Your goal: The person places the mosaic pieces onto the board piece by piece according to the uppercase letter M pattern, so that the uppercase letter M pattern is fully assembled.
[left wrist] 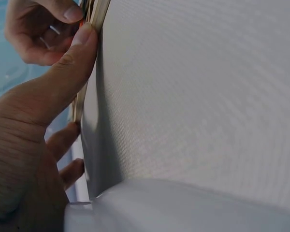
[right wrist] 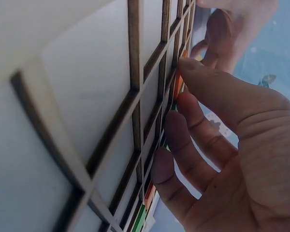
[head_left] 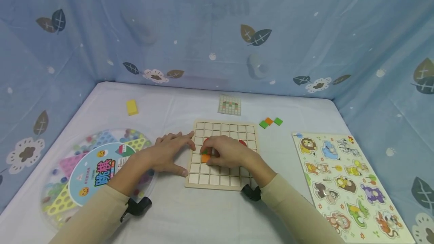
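A wooden grid board (head_left: 200,179) lies on the white cloth. My left hand (head_left: 167,153) is spread at its left side, thumb and fingertips touching the edge; the left wrist view shows the thumb (left wrist: 67,72) against the rim. Over the board, my right hand (head_left: 225,150) has its thumb and a bent finger at opposite sides of an orange square tile (head_left: 205,158), pinching it at a left-hand cell. In the right wrist view the orange tile (right wrist: 181,79) shows by the thumb tip. Red pieces (head_left: 242,143) sit on the board, partly hidden by the right hand.
Loose green (head_left: 278,121) and orange tiles (head_left: 269,121) lie right of the board. Behind it is a pattern card (head_left: 229,104). A yellow block (head_left: 132,107) lies back left, a round game box (head_left: 89,176) at left, an animal puzzle board (head_left: 339,168) at right.
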{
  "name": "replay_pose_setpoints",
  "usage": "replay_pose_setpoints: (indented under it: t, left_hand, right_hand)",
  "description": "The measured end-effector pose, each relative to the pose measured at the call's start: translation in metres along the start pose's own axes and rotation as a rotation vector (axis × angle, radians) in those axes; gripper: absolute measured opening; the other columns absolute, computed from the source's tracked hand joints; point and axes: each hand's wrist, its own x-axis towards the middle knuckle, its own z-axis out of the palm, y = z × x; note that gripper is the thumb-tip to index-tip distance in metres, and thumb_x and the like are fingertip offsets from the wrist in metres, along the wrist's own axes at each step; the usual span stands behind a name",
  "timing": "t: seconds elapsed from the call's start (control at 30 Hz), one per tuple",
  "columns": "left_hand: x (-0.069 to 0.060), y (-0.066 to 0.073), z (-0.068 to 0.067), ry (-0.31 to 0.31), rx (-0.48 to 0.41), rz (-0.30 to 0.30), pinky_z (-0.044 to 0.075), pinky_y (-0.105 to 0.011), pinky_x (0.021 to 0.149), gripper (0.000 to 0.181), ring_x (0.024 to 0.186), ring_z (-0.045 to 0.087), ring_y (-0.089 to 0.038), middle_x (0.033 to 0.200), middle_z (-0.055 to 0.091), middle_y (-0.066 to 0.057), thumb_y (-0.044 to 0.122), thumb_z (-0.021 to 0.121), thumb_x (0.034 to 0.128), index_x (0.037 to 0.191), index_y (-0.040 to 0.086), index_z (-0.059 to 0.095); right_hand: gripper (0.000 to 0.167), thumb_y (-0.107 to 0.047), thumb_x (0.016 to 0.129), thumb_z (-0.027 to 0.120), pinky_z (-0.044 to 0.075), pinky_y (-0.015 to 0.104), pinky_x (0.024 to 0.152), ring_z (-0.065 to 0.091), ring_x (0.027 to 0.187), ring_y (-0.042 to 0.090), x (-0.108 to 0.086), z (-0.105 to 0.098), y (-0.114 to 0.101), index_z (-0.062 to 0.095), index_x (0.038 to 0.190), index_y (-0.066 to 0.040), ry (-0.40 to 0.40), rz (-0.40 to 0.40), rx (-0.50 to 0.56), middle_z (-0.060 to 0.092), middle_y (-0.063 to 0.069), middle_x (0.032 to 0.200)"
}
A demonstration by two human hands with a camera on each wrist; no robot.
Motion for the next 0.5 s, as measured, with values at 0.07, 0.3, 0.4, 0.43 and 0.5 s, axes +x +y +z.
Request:
replay_pose_setpoints:
  t: [0.07, 0.3, 0.4, 0.43, 0.5]
  left_hand:
    - [0.0, 0.0, 0.0, 0.002, -0.001, -0.003, 0.019, -0.075, 0.111, 0.072, 0.155, 0.018, -0.041, 0.173, 0.014, 0.004, 0.057, 0.087, 0.0739, 0.132, 0.04, 0.048]
    - [0.0, -0.001, 0.001, -0.004, -0.003, -0.008, 0.021, -0.073, 0.111, 0.072, 0.155, 0.018, -0.041, 0.173, 0.013, 0.005, 0.058, 0.087, 0.0737, 0.132, 0.04, 0.048]
    - [0.0, -0.001, 0.001, -0.001, -0.002, -0.004, 0.021, -0.074, 0.11, 0.073, 0.155, 0.018, -0.041, 0.173, 0.014, 0.005, 0.058, 0.087, 0.0732, 0.132, 0.04, 0.048]
    - [0.0, -0.001, 0.001, 0.001, -0.002, -0.001, 0.021, -0.074, 0.11, 0.073, 0.155, 0.018, -0.041, 0.173, 0.014, 0.005, 0.058, 0.087, 0.0731, 0.132, 0.04, 0.048]
    - [0.001, -0.001, 0.001, 0.007, 0.003, 0.004, 0.022, -0.073, 0.11, 0.073, 0.155, 0.019, -0.041, 0.173, 0.015, 0.005, 0.058, 0.088, 0.0724, 0.131, 0.04, 0.048]
  right_hand:
    - [0.027, -0.018, 0.092, 0.078, 0.05, 0.025, 0.074, 0.057, 0.075, 0.007, 0.0, 0.0, 0.001, 0.07, 0.119, -0.015, 0.001, -0.004, 0.003, 0.067, -0.007, 0.101]
    - [0.024, -0.019, 0.094, 0.076, 0.053, 0.027, 0.082, 0.063, 0.085, 0.008, -0.006, -0.004, 0.003, 0.07, 0.117, -0.015, 0.003, -0.036, 0.06, 0.071, -0.006, 0.106]
    - [0.022, -0.02, 0.095, 0.074, 0.054, 0.028, 0.084, 0.063, 0.09, 0.007, -0.01, -0.007, 0.007, 0.071, 0.117, -0.016, 0.017, -0.04, 0.074, 0.071, -0.007, 0.107]
    - [0.022, -0.02, 0.096, 0.074, 0.054, 0.029, 0.085, 0.063, 0.09, 0.007, -0.011, -0.007, 0.008, 0.071, 0.117, -0.016, 0.024, -0.04, 0.072, 0.071, -0.007, 0.107]
    - [0.023, -0.02, 0.097, 0.072, 0.054, 0.029, 0.086, 0.064, 0.092, 0.007, -0.015, -0.01, 0.01, 0.071, 0.119, -0.016, 0.037, -0.036, 0.065, 0.071, -0.006, 0.108]
